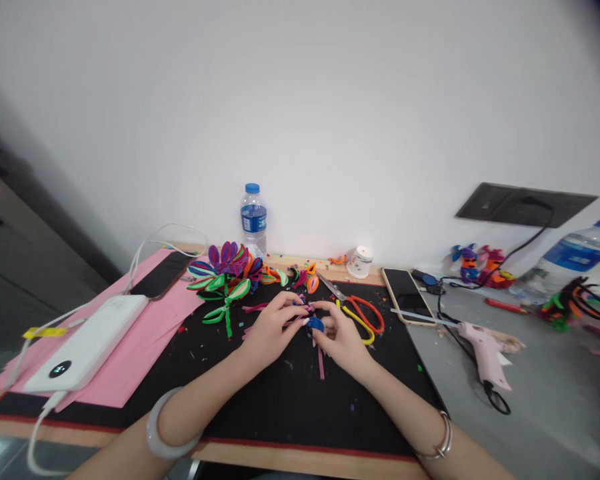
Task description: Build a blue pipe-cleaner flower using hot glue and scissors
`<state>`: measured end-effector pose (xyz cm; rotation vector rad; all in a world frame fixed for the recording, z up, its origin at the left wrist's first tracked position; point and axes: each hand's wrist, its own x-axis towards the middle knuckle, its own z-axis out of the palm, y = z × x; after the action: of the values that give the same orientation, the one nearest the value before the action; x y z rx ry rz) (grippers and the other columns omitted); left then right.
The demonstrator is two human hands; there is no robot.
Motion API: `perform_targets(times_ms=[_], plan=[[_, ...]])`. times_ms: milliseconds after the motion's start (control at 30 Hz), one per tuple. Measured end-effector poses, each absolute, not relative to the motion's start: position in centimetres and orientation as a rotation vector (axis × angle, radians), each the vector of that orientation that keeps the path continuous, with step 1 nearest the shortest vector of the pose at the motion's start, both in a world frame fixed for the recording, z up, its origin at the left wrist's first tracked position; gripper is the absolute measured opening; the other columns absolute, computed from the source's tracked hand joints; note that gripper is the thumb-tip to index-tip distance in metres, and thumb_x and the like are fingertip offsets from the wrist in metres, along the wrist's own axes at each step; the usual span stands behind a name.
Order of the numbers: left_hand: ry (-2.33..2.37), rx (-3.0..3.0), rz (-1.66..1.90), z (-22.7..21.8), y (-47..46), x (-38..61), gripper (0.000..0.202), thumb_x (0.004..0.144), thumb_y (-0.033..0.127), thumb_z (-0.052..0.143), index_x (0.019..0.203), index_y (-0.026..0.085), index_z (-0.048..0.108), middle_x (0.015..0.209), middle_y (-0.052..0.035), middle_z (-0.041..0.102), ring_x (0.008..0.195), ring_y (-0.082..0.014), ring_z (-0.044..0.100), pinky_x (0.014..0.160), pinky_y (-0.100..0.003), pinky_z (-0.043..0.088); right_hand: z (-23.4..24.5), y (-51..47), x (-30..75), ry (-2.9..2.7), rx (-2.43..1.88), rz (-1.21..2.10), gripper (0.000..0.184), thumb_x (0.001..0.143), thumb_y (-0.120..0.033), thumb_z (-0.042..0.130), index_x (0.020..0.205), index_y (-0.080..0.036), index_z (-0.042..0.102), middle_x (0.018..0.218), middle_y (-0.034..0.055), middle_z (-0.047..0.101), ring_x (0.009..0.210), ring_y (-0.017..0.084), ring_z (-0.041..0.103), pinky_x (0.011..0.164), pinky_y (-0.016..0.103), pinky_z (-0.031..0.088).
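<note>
Nearest the viewer, two forearms reached in over the near edge of the counter [280, 457], a pale bangle [155, 427] on the left and a silver bracelet [446, 437] on the right. The hands met above the middle of a black mat [260, 413]. Between them lay a small blue fuzzy piece [315, 324], which the right hand [347, 340] pinched between thumb and fingers; the left hand [275, 323] had its thumb at the piece's left side, though whether it gripped could not be told. The piece was probably light, soft and easily crushed, best held by its edges with the fingertips. Both wrists sat low, fingers curled inward. A pink strip [321, 363] hung on the near side, likely bendable.

Farther out, scissors [345, 298] lay just right of the hands, colourful fuzzy flowers [225, 273] to the far left, and a glue gun [485, 353] well to the right.
</note>
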<state>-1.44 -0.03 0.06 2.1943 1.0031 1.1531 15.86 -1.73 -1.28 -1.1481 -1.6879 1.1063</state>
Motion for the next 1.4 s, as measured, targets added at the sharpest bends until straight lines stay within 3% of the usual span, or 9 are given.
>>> perform_targets(times_ms=[733, 1400], plan=[[0.980, 2.849, 0.926, 0.45, -0.29, -1.66, 0.019, 0.087, 0.017, 0.040, 0.090, 0.016, 0.059, 0.105, -0.0067, 0.057, 0.091, -0.0174, 0.051, 0.079, -0.032, 0.042, -1.43, -1.96, 15.59, -1.778, -1.188, 1.046, 0.037, 0.075, -0.014, 0.049, 0.110, -0.020, 0.040, 0.058, -0.0052, 0.054, 0.049, 0.010, 0.051, 0.049, 0.021, 0.041], [0.986, 2.248, 1.100, 0.08, 0.32, -1.47, 0.018, 0.085, 0.014, 0.040, 0.085, 0.017, 0.058, 0.102, -0.0081, 0.052, 0.099, -0.0163, 0.050, 0.086, -0.031, 0.042, -1.09, -2.09, 15.62, -1.788, -1.165, 1.030, 0.034, 0.076, -0.012, 0.047, 0.109, -0.020, 0.044, 0.054, -0.0075, 0.049, 0.046, 0.009, 0.048, 0.048, 0.020, 0.039]])
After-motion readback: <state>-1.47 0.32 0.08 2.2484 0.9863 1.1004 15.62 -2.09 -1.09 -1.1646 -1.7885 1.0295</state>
